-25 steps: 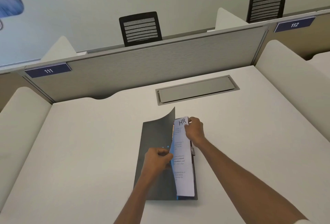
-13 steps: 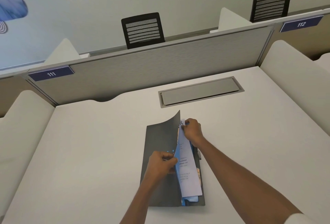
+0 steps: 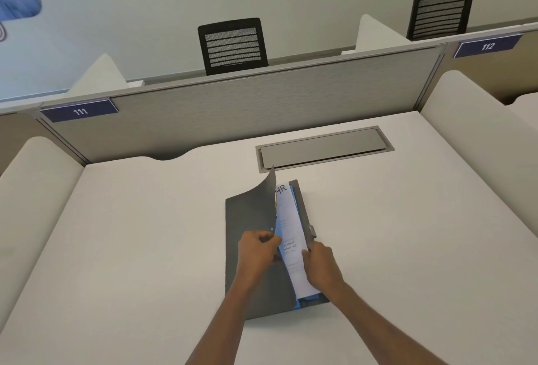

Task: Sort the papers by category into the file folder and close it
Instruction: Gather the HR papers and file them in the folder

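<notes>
A dark grey file folder point(image 3: 250, 219) lies on the white desk, its front flap lifted and curling up at the far corner. My left hand point(image 3: 256, 254) pinches the flap's right edge and holds it up. A white paper marked "HR" point(image 3: 288, 236) lies inside the folder over blue dividers. My right hand point(image 3: 320, 262) grips the paper's right edge near its lower half. A small clasp point(image 3: 312, 230) shows on the folder's right edge.
A white desk point(image 3: 131, 233) with padded side walls left and right. A grey cable hatch point(image 3: 323, 149) is set in the desk just beyond the folder. A grey partition point(image 3: 233, 108) bounds the far edge; black chairs stand behind it.
My right hand has slid from the paper's top corner down to its lower right edge. The paper lies flatter in the folder. My left hand still holds the flap up.
</notes>
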The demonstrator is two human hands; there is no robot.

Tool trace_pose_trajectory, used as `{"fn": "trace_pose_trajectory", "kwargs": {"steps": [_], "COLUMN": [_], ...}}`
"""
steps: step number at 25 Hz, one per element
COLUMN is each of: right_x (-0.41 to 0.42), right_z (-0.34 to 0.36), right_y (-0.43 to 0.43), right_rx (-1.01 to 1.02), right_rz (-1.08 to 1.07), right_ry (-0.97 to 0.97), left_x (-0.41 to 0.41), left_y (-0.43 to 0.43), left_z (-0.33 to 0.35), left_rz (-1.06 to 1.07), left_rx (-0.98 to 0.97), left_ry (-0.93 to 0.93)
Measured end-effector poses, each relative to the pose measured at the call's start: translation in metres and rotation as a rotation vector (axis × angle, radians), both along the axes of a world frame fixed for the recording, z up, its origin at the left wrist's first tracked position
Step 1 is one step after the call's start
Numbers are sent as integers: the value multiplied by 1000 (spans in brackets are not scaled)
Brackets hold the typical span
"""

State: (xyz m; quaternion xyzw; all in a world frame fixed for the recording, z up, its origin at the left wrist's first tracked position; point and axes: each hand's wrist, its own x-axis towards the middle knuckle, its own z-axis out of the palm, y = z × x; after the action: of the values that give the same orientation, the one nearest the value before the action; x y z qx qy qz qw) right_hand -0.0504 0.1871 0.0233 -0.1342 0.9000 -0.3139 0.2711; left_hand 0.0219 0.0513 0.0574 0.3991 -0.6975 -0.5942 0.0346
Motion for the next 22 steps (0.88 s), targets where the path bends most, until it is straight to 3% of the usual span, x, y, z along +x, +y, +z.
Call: {"fn": "trace_pose_trajectory", "kwargs": {"steps": [12, 17, 22], "right_x": [15, -11, -6], "right_z": [-6, 2, -8], "right_y": [0, -14, -5], "right_rx": [-88, -144, -155], "right_rz": [56, -106, -105], "right_ry": [-13, 18, -70], "left_x": [-8, -12, -21], "left_y": [5, 3, 6], "left_z": [-10, -11, -24], "left_rz": [-1, 31, 37], "left_rx": [-57, -51, -141], "left_ry": [-46, -47, -90]}}
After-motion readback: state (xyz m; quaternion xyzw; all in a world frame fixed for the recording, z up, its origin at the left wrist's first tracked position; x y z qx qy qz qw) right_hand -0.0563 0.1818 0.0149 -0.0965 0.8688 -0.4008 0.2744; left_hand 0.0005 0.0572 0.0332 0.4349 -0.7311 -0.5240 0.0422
